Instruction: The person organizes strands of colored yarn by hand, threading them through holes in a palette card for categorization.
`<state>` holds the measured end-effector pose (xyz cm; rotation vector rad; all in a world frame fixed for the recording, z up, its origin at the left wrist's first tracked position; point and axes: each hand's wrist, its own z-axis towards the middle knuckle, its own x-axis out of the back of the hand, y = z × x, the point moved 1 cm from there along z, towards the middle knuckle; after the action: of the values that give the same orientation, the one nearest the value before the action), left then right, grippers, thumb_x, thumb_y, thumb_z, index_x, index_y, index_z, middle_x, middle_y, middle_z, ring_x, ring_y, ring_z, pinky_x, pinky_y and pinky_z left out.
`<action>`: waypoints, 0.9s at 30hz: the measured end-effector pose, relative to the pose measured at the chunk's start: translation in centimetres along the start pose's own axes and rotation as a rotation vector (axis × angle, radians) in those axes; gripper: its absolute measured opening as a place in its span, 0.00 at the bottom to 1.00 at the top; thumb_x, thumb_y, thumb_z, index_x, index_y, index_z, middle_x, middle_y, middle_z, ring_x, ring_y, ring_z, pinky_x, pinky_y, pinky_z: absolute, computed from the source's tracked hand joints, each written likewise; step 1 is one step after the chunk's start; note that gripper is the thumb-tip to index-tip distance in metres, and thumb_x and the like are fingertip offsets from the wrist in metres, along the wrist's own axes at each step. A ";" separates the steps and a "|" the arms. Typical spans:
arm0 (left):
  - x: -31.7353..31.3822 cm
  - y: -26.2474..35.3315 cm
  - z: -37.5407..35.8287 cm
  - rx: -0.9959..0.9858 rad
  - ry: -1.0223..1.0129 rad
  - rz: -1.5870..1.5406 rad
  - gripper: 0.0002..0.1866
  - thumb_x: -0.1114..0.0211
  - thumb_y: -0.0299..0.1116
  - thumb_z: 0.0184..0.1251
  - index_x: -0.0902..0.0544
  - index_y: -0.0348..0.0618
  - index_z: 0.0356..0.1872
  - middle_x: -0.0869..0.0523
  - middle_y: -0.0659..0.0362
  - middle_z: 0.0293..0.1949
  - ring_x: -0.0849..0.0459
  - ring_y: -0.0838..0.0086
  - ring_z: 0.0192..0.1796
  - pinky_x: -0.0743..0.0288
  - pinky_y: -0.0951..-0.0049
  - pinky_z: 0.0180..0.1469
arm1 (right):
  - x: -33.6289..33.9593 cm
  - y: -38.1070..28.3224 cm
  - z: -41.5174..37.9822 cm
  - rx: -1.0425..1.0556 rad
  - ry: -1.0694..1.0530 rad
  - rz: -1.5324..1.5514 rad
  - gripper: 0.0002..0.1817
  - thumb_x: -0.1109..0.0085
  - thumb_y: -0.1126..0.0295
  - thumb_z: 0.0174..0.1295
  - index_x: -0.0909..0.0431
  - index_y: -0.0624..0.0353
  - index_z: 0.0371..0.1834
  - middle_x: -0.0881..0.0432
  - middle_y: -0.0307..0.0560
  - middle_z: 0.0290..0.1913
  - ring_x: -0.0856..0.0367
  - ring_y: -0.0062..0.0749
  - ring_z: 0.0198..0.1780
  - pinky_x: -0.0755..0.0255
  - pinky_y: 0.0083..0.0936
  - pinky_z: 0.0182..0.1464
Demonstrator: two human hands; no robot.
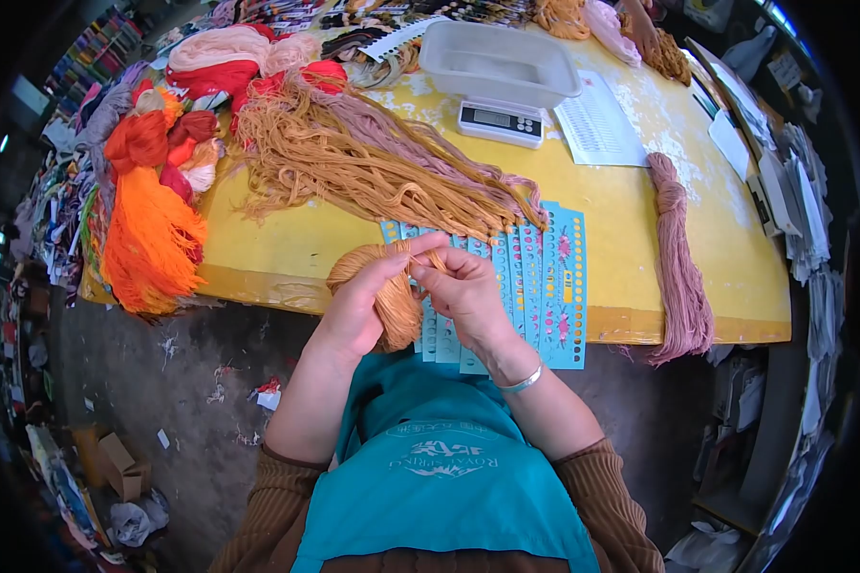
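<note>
Tan skein (398,310) of thread sits between the person's two hands, raised near the front edge of the table and above the turquoise apron (440,477). The left hand (361,298) is curled about it, with the bulk of the loops hanging down beside the palm. The right hand (463,289), with a silvery bracelet (523,381) at its wrist, pinches a few fine strands (424,260) between thumb and fingers at the top of the skein; the two hands nearly meet there, and whether their fingertips touch is hard to tell. Just beyond and partly behind the hands, overlapping blue cards (566,286) with rows of holes along their sides jut past the edge of the yellow table (607,224). To the right, a mauve skein (678,258) lies with its loose end over the edge; to the left, a bright orange bunch (148,239) also droops over it. Past the cards, long tan and mauve threads (354,153) are spread slantwise. Farther back are a digital scale (500,123), a translucent tub (499,62) just behind or on it, and a printed sheet (600,119) to their right. At the far right, another person's hand (643,36) is at some brown thread (674,65).
</note>
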<state>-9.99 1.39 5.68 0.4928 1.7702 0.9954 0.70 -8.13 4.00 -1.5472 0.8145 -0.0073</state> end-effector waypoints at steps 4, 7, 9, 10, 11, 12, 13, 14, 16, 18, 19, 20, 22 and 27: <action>-0.1 0.4 -0.1 -0.023 0.009 0.013 0.28 0.51 0.44 0.73 0.28 0.32 0.64 0.24 0.52 0.64 0.24 0.71 0.61 0.32 0.73 0.59 | 0.2 -0.2 -0.3 -0.040 -0.001 0.099 0.03 0.37 0.73 0.64 0.17 0.60 0.35 0.19 0.34 0.25 0.38 0.09 0.19 0.49 0.13 0.20; -0.1 0.5 -0.2 -0.019 0.079 -0.039 0.25 0.47 0.41 0.71 0.25 0.33 0.61 0.21 0.56 0.57 0.23 0.75 0.54 0.30 0.75 0.54 | 0.2 -0.2 -0.4 -0.033 0.015 0.118 0.03 0.38 0.73 0.63 0.18 0.59 0.31 0.20 0.34 0.25 0.39 0.10 0.18 0.51 0.14 0.19; 0.1 0.4 -0.2 -0.011 0.138 -0.078 0.22 0.43 0.37 0.69 0.22 0.35 0.59 0.18 0.60 0.52 0.22 0.78 0.49 0.30 0.76 0.51 | 0.2 -0.5 -0.4 -0.039 0.020 0.128 0.04 0.38 0.74 0.63 0.18 0.59 0.31 0.21 0.34 0.24 0.40 0.10 0.18 0.51 0.14 0.19; 0.3 0.2 -0.2 -0.027 0.147 -0.064 0.21 0.41 0.35 0.68 0.22 0.35 0.59 0.18 0.62 0.47 0.23 0.80 0.45 0.30 0.78 0.47 | 0.2 -0.6 -0.4 -0.044 0.026 0.139 0.04 0.38 0.74 0.62 0.19 0.59 0.30 0.23 0.34 0.22 0.40 0.10 0.17 0.52 0.14 0.18; 0.5 0.1 -0.1 -0.044 0.156 -0.049 0.21 0.38 0.32 0.66 0.22 0.35 0.58 0.18 0.64 0.43 0.24 0.82 0.40 0.30 0.80 0.44 | 0.3 -0.5 -0.4 -0.044 0.025 0.139 0.04 0.38 0.74 0.62 0.19 0.59 0.30 0.23 0.34 0.22 0.40 0.10 0.17 0.52 0.14 0.18; 0.4 0.1 -0.2 -0.045 0.155 -0.049 0.21 0.38 0.32 0.66 0.22 0.35 0.58 0.18 0.64 0.43 0.24 0.82 0.40 0.30 0.80 0.44 | 0.5 -0.3 -0.4 -0.042 0.021 0.139 0.04 0.38 0.74 0.62 0.19 0.59 0.29 0.24 0.33 0.21 0.40 0.10 0.17 0.52 0.14 0.18; 0.4 0.0 -0.2 -0.048 0.172 -0.042 0.21 0.37 0.30 0.65 0.22 0.35 0.58 0.20 0.65 0.40 0.25 0.83 0.37 0.31 0.82 0.42 | 0.6 -0.2 -0.3 -0.040 0.016 0.140 0.04 0.38 0.74 0.62 0.20 0.59 0.29 0.26 0.33 0.20 0.41 0.11 0.17 0.53 0.14 0.18; 0.4 0.0 -0.2 -0.052 0.188 -0.035 0.21 0.35 0.28 0.63 0.21 0.35 0.57 0.21 0.66 0.37 0.27 0.84 0.34 0.31 0.83 0.40 | 0.6 -0.2 -0.4 -0.040 0.016 0.140 0.04 0.38 0.74 0.62 0.20 0.59 0.29 0.26 0.33 0.20 0.41 0.11 0.17 0.53 0.14 0.18; 0.2 0.2 -0.4 -0.052 0.195 -0.026 0.20 0.35 0.28 0.63 0.21 0.35 0.57 0.21 0.67 0.36 0.28 0.85 0.33 0.32 0.84 0.39 | 0.4 -0.3 -0.4 -0.036 0.025 0.133 0.05 0.39 0.74 0.62 0.20 0.60 0.28 0.28 0.32 0.19 0.40 0.11 0.18 0.53 0.15 0.18; 0.1 0.3 -0.4 -0.053 0.202 -0.017 0.20 0.35 0.28 0.63 0.21 0.35 0.57 0.21 0.67 0.35 0.29 0.86 0.32 0.33 0.84 0.38 | 0.4 -0.3 -0.4 -0.029 0.023 0.143 0.03 0.40 0.75 0.63 0.20 0.60 0.31 0.29 0.32 0.19 0.40 0.11 0.18 0.53 0.14 0.18; 0.1 0.4 -0.4 -0.048 0.208 -0.008 0.20 0.35 0.28 0.64 0.21 0.35 0.57 0.22 0.67 0.34 0.30 0.86 0.32 0.34 0.84 0.37 | 0.4 -0.4 -0.4 -0.021 0.022 0.154 0.02 0.41 0.75 0.63 0.20 0.61 0.33 0.29 0.32 0.19 0.41 0.11 0.17 0.52 0.14 0.18; 0.2 0.4 -0.4 -0.042 0.214 0.002 0.21 0.36 0.28 0.64 0.22 0.35 0.58 0.22 0.68 0.33 0.31 0.86 0.31 0.35 0.85 0.36 | 0.6 -0.6 -0.4 -0.021 0.022 0.154 0.02 0.41 0.75 0.63 0.20 0.61 0.33 0.29 0.32 0.19 0.41 0.11 0.17 0.52 0.14 0.18; 0.5 0.4 -0.5 -0.036 0.180 0.001 0.20 0.36 0.28 0.64 0.22 0.35 0.58 0.23 0.68 0.32 0.31 0.86 0.31 0.35 0.85 0.36 | 1.2 -1.1 -0.2 -0.179 -0.080 0.346 0.03 0.41 0.74 0.63 0.21 0.62 0.36 0.28 0.33 0.20 0.41 0.12 0.18 0.52 0.14 0.18; 2.0 1.2 -0.9 0.011 0.074 -0.018 0.19 0.36 0.29 0.65 0.21 0.35 0.57 0.26 0.69 0.30 0.31 0.85 0.32 0.37 0.85 0.35 | 1.8 -3.6 0.0 -0.258 -0.244 0.203 0.03 0.40 0.73 0.61 0.22 0.61 0.35 0.28 0.32 0.22 0.39 0.12 0.18 0.52 0.12 0.19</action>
<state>-11.76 3.11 5.63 0.4518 1.8440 1.0029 3.72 -9.31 6.34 -1.6590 0.7952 0.4426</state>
